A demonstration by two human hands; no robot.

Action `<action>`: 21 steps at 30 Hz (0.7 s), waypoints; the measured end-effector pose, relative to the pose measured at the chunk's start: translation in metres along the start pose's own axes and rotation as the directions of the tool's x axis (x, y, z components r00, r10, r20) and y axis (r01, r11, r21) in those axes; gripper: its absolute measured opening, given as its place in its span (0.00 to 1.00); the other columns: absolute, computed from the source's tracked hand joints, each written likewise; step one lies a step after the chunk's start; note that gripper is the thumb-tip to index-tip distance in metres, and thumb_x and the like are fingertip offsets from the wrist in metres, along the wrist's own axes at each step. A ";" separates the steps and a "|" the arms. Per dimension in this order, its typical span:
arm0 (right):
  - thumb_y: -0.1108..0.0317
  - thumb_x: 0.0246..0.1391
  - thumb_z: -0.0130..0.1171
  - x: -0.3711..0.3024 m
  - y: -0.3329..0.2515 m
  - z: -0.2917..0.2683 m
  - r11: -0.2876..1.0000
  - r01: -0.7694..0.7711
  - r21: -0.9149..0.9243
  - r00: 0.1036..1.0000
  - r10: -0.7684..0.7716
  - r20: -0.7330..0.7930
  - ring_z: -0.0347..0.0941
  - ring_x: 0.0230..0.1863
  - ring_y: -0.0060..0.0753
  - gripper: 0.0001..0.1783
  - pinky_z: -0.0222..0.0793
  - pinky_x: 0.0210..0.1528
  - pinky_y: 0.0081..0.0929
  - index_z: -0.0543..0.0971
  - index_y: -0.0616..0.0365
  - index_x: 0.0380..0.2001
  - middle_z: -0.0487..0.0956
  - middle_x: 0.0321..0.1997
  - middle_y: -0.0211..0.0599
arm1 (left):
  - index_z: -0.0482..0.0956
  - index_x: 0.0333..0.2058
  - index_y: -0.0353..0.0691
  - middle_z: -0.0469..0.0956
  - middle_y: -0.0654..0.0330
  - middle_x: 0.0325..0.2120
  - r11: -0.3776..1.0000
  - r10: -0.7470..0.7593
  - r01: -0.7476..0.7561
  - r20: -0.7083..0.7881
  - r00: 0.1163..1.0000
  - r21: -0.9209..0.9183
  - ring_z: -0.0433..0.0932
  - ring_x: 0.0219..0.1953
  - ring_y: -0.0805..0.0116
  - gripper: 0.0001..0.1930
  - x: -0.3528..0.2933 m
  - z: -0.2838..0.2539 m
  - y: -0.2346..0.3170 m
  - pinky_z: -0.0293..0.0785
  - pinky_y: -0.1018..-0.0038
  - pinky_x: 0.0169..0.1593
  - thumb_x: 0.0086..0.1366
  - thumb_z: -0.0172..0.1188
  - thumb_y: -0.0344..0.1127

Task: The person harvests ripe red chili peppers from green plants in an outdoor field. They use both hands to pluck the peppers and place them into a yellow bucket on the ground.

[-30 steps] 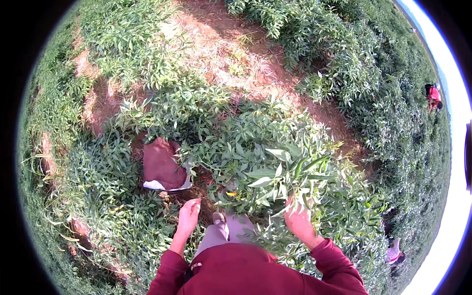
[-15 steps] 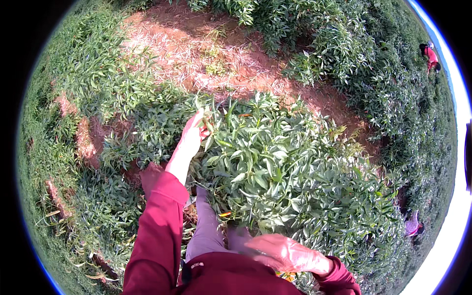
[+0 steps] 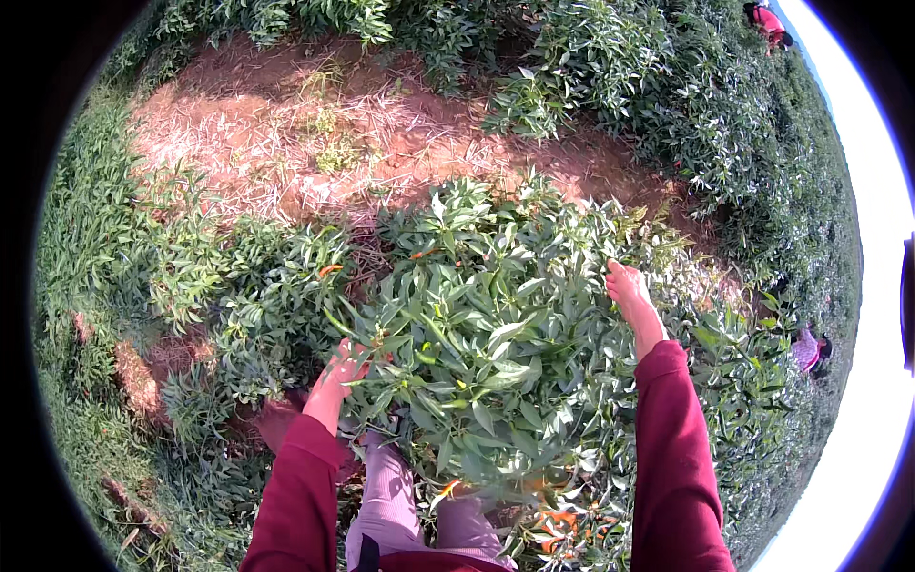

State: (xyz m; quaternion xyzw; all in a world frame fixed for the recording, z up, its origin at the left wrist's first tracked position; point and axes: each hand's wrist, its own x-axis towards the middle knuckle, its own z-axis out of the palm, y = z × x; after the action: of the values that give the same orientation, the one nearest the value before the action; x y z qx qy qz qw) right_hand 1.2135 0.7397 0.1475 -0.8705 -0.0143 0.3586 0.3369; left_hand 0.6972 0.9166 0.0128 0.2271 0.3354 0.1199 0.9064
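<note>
A leafy chili pepper plant (image 3: 496, 315) fills the middle, between my two hands. Small green-yellow peppers hang among its leaves, with an orange pepper (image 3: 424, 254) near its far side. At its left edge is my left hand (image 3: 334, 383), fingers apart against the foliage and partly covered by leaves. My right hand (image 3: 633, 297) reaches to the plant's right side. Its fingers are bent together at the leaves, and whatever they may grip is hidden. Close to my body, orange-red peppers (image 3: 558, 529) show low among the leaves.
Reddish soil with dry straw (image 3: 248, 143) runs beyond the plant. More pepper plants stand left and right, one with an orange pepper (image 3: 330, 271). Two people, one in red (image 3: 767, 23) and one in a light patterned top (image 3: 808, 351), are among the far-right rows.
My right hand has moved from near my waist out to the plant's right side. My left hand has come lower and nearer along its left edge. The view has shifted.
</note>
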 end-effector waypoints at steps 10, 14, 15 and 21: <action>0.38 0.41 0.56 -0.012 0.013 0.180 0.979 0.115 -0.167 0.987 -0.093 0.133 0.53 0.64 0.48 0.51 0.47 0.63 0.33 0.56 0.66 0.59 0.59 0.62 0.54 | 0.72 0.43 0.45 0.76 0.61 0.32 0.982 -0.181 0.113 -0.592 0.785 -0.151 0.76 0.29 0.65 0.13 -0.116 -0.050 -0.010 0.74 0.74 0.25 0.62 0.49 0.41; 0.47 0.38 0.59 -0.036 0.033 0.216 0.773 0.405 -0.489 0.914 -0.344 0.214 0.58 0.57 0.53 0.46 0.55 0.57 0.45 0.58 0.63 0.57 0.65 0.56 0.52 | 0.70 0.46 0.42 0.77 0.57 0.33 0.980 -0.197 0.163 -0.557 0.807 -0.110 0.78 0.31 0.62 0.17 -0.117 -0.018 0.017 0.75 0.75 0.26 0.61 0.51 0.43; 0.48 0.38 0.59 -0.047 0.034 0.221 0.758 0.409 -0.508 0.912 -0.331 0.242 0.58 0.56 0.53 0.44 0.57 0.55 0.47 0.59 0.62 0.57 0.65 0.55 0.51 | 0.70 0.48 0.41 0.77 0.56 0.33 0.978 -0.207 0.177 -0.539 0.817 -0.107 0.78 0.32 0.62 0.19 -0.118 -0.019 0.021 0.75 0.75 0.27 0.61 0.52 0.43; 0.57 0.38 0.57 -0.091 0.033 0.218 0.750 0.404 -0.523 0.915 -0.341 0.218 0.58 0.54 0.55 0.38 0.58 0.52 0.52 0.61 0.59 0.55 0.65 0.54 0.49 | 0.65 0.53 0.38 0.75 0.58 0.38 0.872 0.134 0.184 -0.583 0.801 0.453 0.75 0.35 0.74 0.23 -0.098 -0.026 0.084 0.71 0.82 0.33 0.60 0.56 0.38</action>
State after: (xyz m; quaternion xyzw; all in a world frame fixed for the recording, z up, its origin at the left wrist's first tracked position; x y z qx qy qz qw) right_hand 1.0004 0.8155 0.0712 -0.8888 -0.3098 0.3109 0.1314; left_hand 0.6021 0.9616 0.0907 0.3943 0.6256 0.0838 0.6679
